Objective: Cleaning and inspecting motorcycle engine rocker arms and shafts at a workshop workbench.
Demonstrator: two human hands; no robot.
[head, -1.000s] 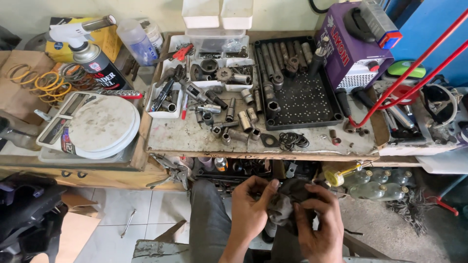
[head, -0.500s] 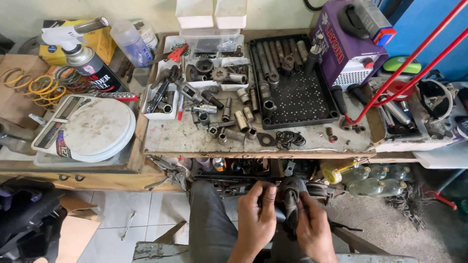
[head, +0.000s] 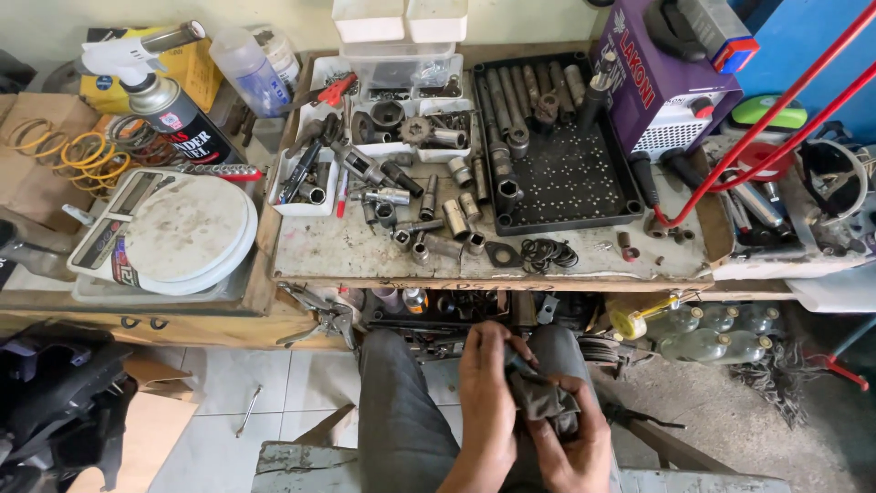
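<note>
Surface [head: 584,260]: worn, cluttered wooden bench above a pale tiled floor [head: 219,383].
Far left: white round scale [head: 187,228]; gas torch can [head: 169,105] behind.
Middle: loose sockets [head: 429,219]; black tray [head: 557,146] of tools.
Right: purple machine [head: 671,78]; red bars [head: 776,119] cross before it.
Below: left hand [head: 488,402] and right hand [head: 570,443], each grip closed around a dark rag-wrapped part [head: 545,399] over the lap.

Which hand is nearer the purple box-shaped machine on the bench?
Right. The right hand sits below and left of the purple machine; the left hand is farther left.
</note>
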